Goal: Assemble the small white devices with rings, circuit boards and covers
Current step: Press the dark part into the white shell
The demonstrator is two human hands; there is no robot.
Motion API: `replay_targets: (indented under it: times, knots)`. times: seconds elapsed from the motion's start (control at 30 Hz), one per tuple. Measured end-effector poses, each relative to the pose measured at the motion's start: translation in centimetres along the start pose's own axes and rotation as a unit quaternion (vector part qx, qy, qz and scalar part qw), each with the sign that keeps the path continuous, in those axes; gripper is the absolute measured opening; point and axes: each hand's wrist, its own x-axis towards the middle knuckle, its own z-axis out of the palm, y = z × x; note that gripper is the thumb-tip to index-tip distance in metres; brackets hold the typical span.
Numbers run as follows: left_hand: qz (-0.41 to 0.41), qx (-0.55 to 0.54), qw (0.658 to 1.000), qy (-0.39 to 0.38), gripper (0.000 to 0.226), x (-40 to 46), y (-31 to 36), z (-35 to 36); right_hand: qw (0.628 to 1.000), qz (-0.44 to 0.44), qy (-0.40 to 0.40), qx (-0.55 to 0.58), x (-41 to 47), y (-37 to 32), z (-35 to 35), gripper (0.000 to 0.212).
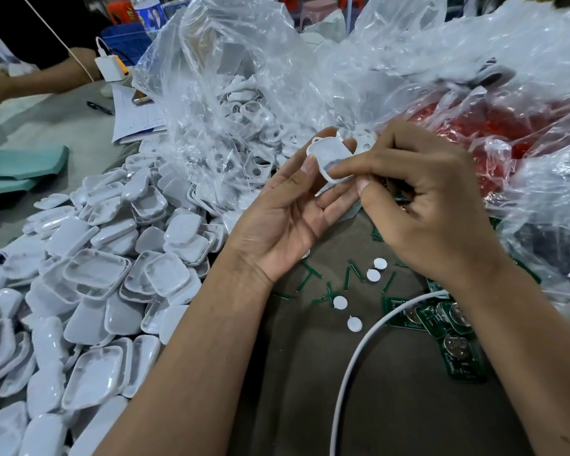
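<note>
My left hand (287, 212) holds a small white device shell (326, 156) between thumb and fingertips, palm up, above the table's middle. My right hand (422, 199) reaches in from the right, its index finger and thumb pinching at the shell's lower edge. A large heap of white covers (112, 274) fills the left side. Green circuit boards (441, 320) with coin cells lie at the right below my right wrist. Several small white discs (372, 274) and thin green strips (313, 278) are scattered on the dark table (392, 406) between my forearms.
A clear plastic bag (244, 103) of white ring parts stands behind my hands; another bag with red contents (494, 133) is at the right. A white cable (352, 366) curves across the table. Another person's arm (30, 80), a charger, papers and a pen are far left.
</note>
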Motion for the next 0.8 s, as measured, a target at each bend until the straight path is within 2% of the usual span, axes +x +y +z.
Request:
replay_targets:
  times: [0.2, 0.33, 0.67, 0.8]
  knots:
    - [-0.017, -0.01, 1.0, -0.006, 0.04, 0.0, 0.0, -0.1, 0.999, 0.006, 0.021, 0.029, 0.1, -0.3, 0.0, 0.026]
    - [-0.04, -0.012, 0.999, 0.001, 0.04, 0.0, 0.2, -0.1, 0.993, 0.053, 0.049, 0.089, 0.1, 0.0, -0.2, 0.028]
    - [-0.054, -0.026, 0.998, 0.011, 0.041, -0.2, 0.5, 0.1, 0.985, 0.118, 0.063, 0.105, 0.1, 0.8, 0.3, 0.038]
    - [-0.047, -0.027, 0.998, 0.017, 0.042, -0.2, 0.4, 0.3, 0.97, 0.142, 0.097, 0.173, 0.2, 0.9, 0.5, 0.043]
